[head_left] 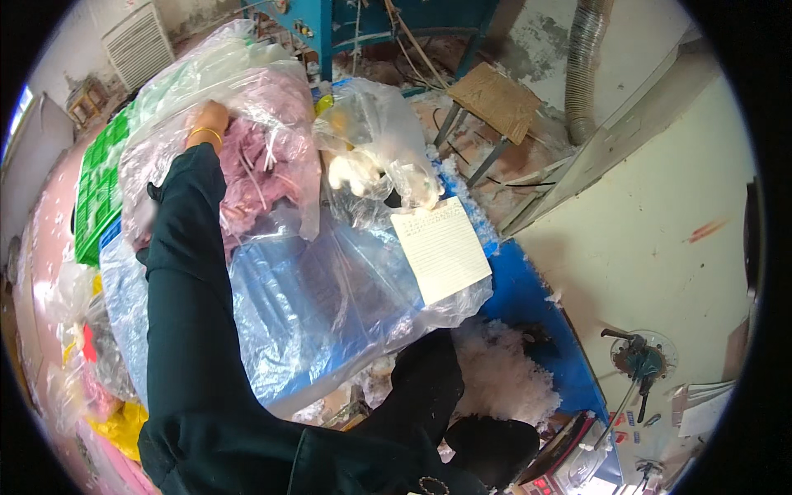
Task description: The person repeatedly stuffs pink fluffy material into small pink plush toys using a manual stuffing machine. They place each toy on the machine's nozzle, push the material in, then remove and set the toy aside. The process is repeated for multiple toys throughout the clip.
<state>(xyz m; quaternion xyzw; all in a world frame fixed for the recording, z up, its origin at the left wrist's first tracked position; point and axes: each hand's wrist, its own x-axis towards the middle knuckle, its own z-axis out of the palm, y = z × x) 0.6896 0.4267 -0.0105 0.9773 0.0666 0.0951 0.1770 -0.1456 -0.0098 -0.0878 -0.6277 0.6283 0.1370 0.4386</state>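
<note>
My left arm, in a dark sleeve, stretches forward to the far left. My left hand [214, 118], a yellow bangle at its wrist, is at the opening of a clear plastic bag [305, 186] filled with pink fluffy pieces [252, 169]. Its fingers point away and down among the pink pieces and plastic, so their grip is hidden. Beside that bag, to the right, a second clear bag [379, 115] holds white fluffy pieces [355, 171]. A sheet of lined paper with handwriting [443, 252] lies at the right end of the plastic-covered work surface [322, 289]. My right hand does not show.
A green plastic crate [97, 194] stands behind the bags on the left. At the back are a small wooden-topped stool [497, 101] and a blue frame [326, 37]. White fluff [503, 371] lies near my dark-clothed legs, beside a pale machine panel [639, 247] with a knob.
</note>
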